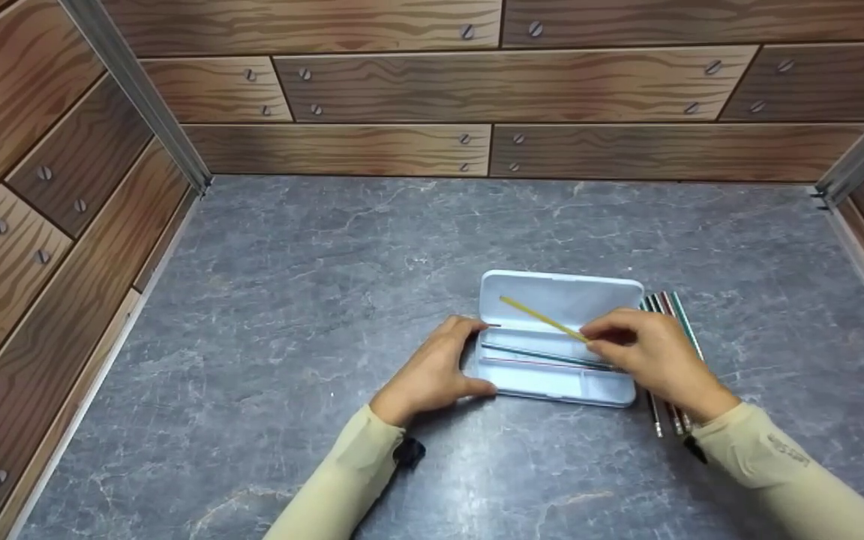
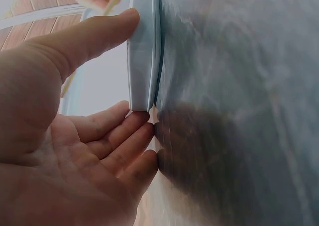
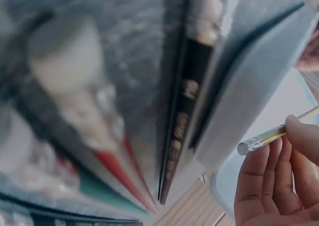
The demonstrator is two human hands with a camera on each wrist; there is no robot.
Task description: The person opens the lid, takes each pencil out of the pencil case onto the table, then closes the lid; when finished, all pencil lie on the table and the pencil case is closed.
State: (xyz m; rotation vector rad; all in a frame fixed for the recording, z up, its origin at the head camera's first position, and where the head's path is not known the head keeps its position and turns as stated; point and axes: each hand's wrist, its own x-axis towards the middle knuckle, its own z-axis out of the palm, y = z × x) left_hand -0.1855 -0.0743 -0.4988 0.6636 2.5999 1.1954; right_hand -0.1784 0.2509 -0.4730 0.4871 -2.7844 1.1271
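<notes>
Yellow pencil (image 1: 541,317): where is it?

Pinched near its eraser end by the right hand (image 1: 657,360), slanting above the open case (image 1: 563,386).

And the left hand (image 1: 432,367)?

Unclenched, thumb and fingertips touching the case's left end.

Any more pencils?

Two pencils (image 1: 537,354) lie inside; other pencils (image 1: 655,415) rest on the worktop (image 1: 327,262), just beside the case's right end.

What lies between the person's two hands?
In the head view: the open case with pencils inside, and the yellow pencil that the right hand pinches.
</notes>
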